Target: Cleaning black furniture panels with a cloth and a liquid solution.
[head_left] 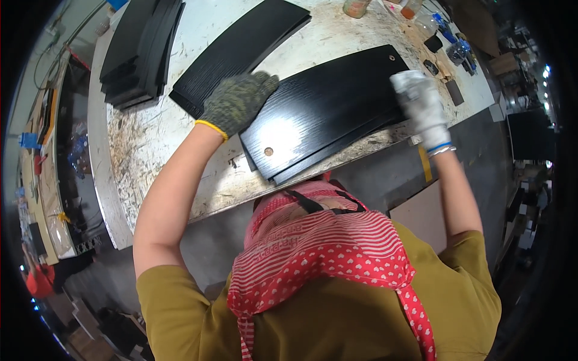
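A short stack of curved black wood-grained panels (337, 96) lies in front of me at the table's near edge. The top panel has a small round mark near each end and a bright glare at its left. My left hand (241, 99), in a dark grey-green knit glove with a yellow cuff, lies along the stack's upper left edge, fingers extended. At the panels' right end is my right hand (419, 102) in a white glove, smeared by motion. Its fingers are too blurred to show whether they hold anything.
Another few black panels (241, 51) lie beyond my left hand, and a taller pile (141, 54) stands at the far left. The worn white table (150, 144) carries jars, bottles and small tools (454, 48) at its far right. A side bench (51, 174) stands left.
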The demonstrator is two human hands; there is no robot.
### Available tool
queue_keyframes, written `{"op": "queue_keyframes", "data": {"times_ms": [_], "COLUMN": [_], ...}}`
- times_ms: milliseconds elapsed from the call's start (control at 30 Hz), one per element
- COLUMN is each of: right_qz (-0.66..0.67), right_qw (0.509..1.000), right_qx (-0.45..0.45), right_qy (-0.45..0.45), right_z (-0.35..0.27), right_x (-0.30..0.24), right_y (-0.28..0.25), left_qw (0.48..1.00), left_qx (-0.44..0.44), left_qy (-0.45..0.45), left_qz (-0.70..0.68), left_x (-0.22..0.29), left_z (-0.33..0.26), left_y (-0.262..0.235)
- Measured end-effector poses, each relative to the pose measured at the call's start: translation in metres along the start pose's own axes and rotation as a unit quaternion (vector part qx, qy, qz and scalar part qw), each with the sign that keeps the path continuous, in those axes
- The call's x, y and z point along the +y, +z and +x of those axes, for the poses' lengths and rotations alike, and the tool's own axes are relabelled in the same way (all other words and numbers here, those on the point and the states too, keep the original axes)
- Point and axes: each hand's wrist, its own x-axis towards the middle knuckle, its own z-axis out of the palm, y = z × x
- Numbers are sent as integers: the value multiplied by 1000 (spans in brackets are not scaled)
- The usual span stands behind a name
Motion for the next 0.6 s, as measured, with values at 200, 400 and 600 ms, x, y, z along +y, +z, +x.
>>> {"op": "queue_keyframes", "data": {"times_ms": [200,400,600], "right_qz": [285,17,-81], "right_qw": [945,841,866], "right_qx": [-55,-277,-351], "right_qy": [152,-464,-347], "right_z": [68,47,117], "right_x": [-11,-179,-184], "right_y": [-65,77,143], "left_qw": [981,875,985], "left_qx": [159,270,161], "left_qy": [-16,-102,-26], "left_qz": [-106,-389,-65], "left_x": [134,181,180], "left_z": [40,87,62], "left_y": [-28,153,28]}}
